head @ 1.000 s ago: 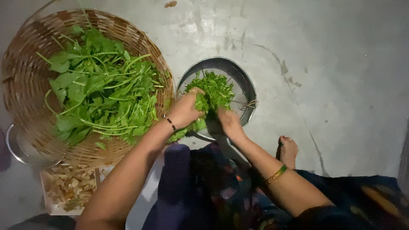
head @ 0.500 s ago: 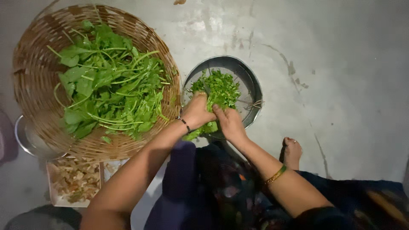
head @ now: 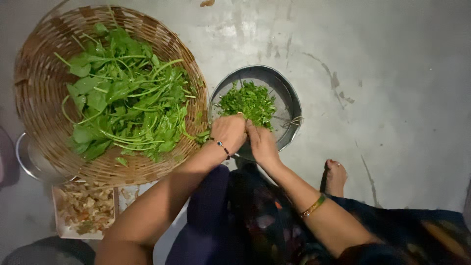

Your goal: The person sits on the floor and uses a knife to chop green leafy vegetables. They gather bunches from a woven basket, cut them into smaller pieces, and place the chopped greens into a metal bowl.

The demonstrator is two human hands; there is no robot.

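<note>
Both hands pressed together at the near rim of the round metal bowl (head: pixel 289 105), set on the grey floor (head: pixel 392 73) directly ahead of the seated body, presumably for short reach

Left hand (head: pixel 229 132): fingers curled inward, closed round what appears to be the tail of a leaf bunch; only a sliver of green visible at its outer edge, so exact contents not fully confirmed. Beaded bracelet (head: pixel 219 143) at the wrist

Right hand (head: pixel 261 141): fingers bent and bunched against the left; whether anything is held inside, cannot tell, palm side hidden. Gold bangle (head: pixel 312 207) further up the forearm

Chopped greens (head: pixel 248 101): heaped inside the bowl, just beyond the fingertips of both hands, touching or nearly touching them. Likely collected there to keep cut leaf apart from uncut stock

Whole leafy greens (head: pixel 125 95): long-stemmed, loose, piled in the woven basket (head: pixel 37 103), just beside the left forearm and close to the bowl, probably for quick pick-up by the left hand

Tray of pale scraps (head: pixel 83 208) below the basket; bare foot (head: pixel 336 174) to the right of the bowl, well clear of the hands
</note>
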